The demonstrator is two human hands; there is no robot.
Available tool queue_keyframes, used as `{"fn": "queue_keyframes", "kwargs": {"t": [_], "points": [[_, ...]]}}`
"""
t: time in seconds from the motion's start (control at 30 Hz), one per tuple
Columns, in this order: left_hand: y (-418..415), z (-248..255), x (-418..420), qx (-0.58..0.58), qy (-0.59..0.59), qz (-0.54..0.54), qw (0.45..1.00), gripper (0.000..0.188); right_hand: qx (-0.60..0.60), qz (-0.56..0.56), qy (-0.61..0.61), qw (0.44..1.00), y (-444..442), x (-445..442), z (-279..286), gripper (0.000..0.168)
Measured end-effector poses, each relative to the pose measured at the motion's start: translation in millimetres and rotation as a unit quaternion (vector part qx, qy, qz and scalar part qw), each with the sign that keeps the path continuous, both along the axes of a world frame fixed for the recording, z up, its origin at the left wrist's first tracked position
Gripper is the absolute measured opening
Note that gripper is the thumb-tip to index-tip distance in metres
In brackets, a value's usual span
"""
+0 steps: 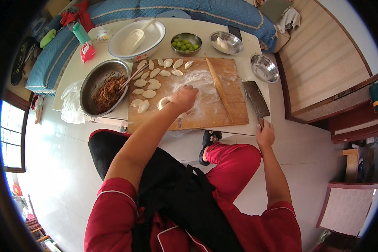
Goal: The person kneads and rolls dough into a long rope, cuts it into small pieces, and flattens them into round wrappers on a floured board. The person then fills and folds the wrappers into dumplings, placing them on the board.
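My left hand [185,97] reaches over the floured wooden board [189,121], fingers curled down and partly hidden. Just left of it lies a curved piece of white dough [163,102], partly covered by my wrist; whether the fingers hold anything is not visible. Gripped in my right hand [265,134] is the handle of a dark-bladed cleaver [257,99], its blade lying off the board's right side. A wooden rolling pin [219,86] slants across the board's right part. Several folded dumplings [149,94] sit on the left part.
A steel bowl of meat filling [108,94] with chopsticks [134,76] stands left. Behind the board are an enamel basin [157,41] with a flour scoop [134,39], a bowl of green grapes [185,45] and a steel bowl holding dough [222,43]. Another steel bowl [264,68] is at right.
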State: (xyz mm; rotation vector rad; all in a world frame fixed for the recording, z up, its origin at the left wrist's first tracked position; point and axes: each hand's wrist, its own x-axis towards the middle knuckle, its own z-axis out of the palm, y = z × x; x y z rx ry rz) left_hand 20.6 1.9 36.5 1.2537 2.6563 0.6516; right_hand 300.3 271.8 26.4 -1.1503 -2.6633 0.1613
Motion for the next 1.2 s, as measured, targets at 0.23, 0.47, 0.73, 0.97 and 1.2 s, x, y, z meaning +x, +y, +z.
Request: {"fn": "queue_keyframes", "kwargs": {"t": [0.23, 0.47, 0.73, 0.97, 1.2], "points": [[34, -4, 20, 0.112, 0.039, -0.006, 0.993, 0.038, 0.098, 0.073, 0.014, 0.992, 6, -13, 2, 0.047], [4, -9, -33, 0.096, 0.138, 0.099, 0.981, 0.029, -0.010, 0.245, 0.010, 0.970, -71, -117, 36, 0.073], [7, -3, -85, -0.050, 0.182, 0.059, 0.980, 0.018, -0.051, 0.246, 0.045, 0.967, -49, -112, 20, 0.057], [17, 18, -97, -0.203, 0.143, 0.026, 0.968, 0.021, -0.050, 0.166, 0.017, 0.985, -23, -68, 18, 0.052], [23, 34, -105, -0.207, 0.123, 0.055, 0.969, 0.020, -0.002, 0.293, 0.121, 0.949, -51, -135, 55, 0.051]]}}
